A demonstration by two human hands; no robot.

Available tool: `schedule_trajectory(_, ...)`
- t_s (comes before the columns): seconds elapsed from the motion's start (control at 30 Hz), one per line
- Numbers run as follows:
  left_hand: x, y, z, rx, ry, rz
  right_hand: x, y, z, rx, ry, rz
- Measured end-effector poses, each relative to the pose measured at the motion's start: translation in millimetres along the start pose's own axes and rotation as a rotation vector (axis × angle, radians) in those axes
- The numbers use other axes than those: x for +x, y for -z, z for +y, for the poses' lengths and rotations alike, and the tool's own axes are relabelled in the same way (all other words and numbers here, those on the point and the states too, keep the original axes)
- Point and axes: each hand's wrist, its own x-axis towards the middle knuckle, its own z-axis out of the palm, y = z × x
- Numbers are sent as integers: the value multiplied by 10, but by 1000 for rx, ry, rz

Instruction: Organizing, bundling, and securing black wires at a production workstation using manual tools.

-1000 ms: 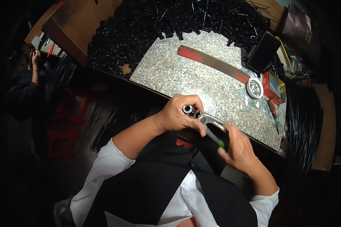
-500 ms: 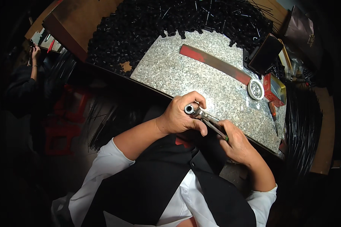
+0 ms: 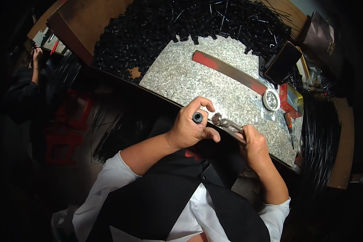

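Observation:
My left hand [image 3: 188,127] is closed around a black tube [image 3: 197,117], whose round hollow end faces up. The thumb and index finger of that hand curve apart in front of the tube. A pair of metal pliers [image 3: 228,124] is gripped by its handles in my right hand [image 3: 254,145]. The pliers' head lies just right of the tube, close to my left fingertips, with a small gap between them. How far down the tube reaches is hidden by my left hand.
Behind lies a large heap of black tubular parts [image 3: 149,36] on a speckled worktop [image 3: 169,76]. On it are a red-and-brown strip [image 3: 230,72], a white bowl [image 3: 266,103] of small metal pieces, a red box [image 3: 285,94] and a screwdriver [image 3: 288,123]. Another person's arm [image 3: 36,72] shows far left.
The pliers have moved right, away from the tube's end, where they were touching or very close. The tube's end showed a bright metal ring before and looks dark now.

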Motion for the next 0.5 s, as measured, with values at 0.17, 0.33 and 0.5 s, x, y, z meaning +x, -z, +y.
schedule_trajectory(0.17, -50, 40, -56, 99, -107, 51, 86, 304, 334, -76, -47, 227)
schedule_trajectory(0.33, -82, 11, -38, 51, -102, 41, 431, 553, 911, -327, -227, 197)
schedule_trajectory(0.5, -91, -20, 23, 100, -104, 44, 646, 537, 1132, -428, -215, 54)
